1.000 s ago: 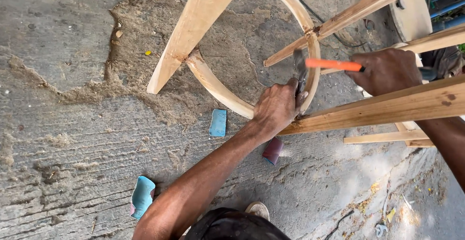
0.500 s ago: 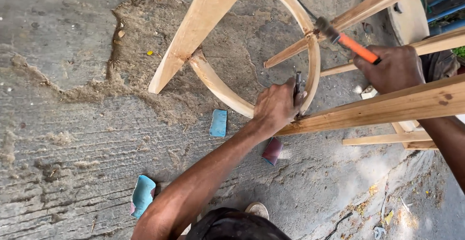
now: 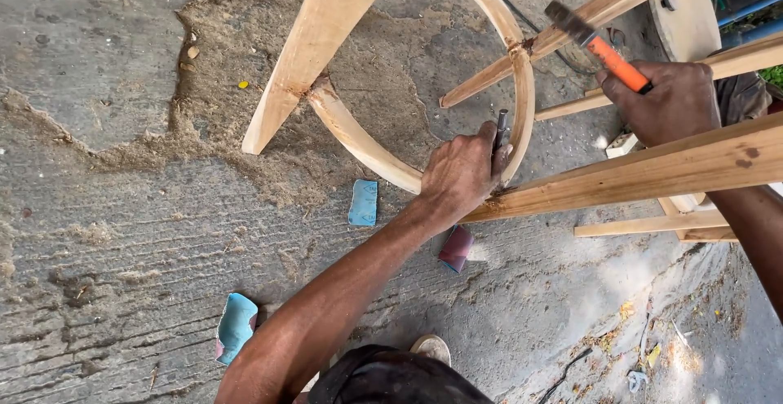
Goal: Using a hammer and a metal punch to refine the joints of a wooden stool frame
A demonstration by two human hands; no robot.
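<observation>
Left hand (image 3: 461, 177) clamps a metal punch (image 3: 499, 131) against the wooden ring (image 3: 522, 102); right hand (image 3: 673, 102) grips a raised hammer (image 3: 599, 44). A skewed blow could strike the fingers.

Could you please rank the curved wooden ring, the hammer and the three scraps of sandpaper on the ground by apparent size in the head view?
1. Curved wooden ring.
2. Hammer.
3. Sandpaper scraps: lower blue scrap, upper blue scrap, dark red scrap. They look alike, and differing nearness to the camera makes ranking unsure.
</observation>
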